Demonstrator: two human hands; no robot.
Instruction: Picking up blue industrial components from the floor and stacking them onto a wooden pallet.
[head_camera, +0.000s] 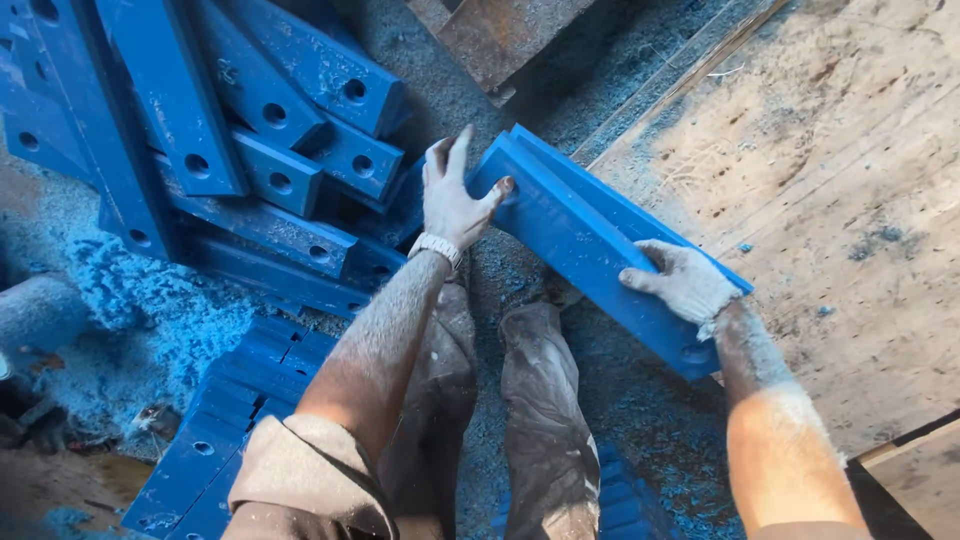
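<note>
A: status on hands?

B: both on same part. Long blue plastic bar (590, 245), flat w/ a raised lip along one edge, held tilted, running from upper-left down to lower-right. Sits over the gap between the floor and the plywood board (850, 170) at right.

A: left hand?

B: left hand (452, 200) at the bar's upper end. Fingers spread, thumb hooked over the end face, palm against it. Wristwatch (437, 246) on that wrist. Loose-ish hold, not a full fist.

A: right?

B: right hand (685, 282) further down, near lower end. Fingers curled over the top edge, closed on the bar. Both hands dusted white.

A: surroundings?

B: pile of blue bars (230, 130) w/ drilled holes upper-left, just beside left hand, not touching. More blue pcs stacked by person's left leg (235, 400). Blue shavings (140, 300) all over floor. Rusty metal piece (495, 35) at top, well apart from the bar.
</note>
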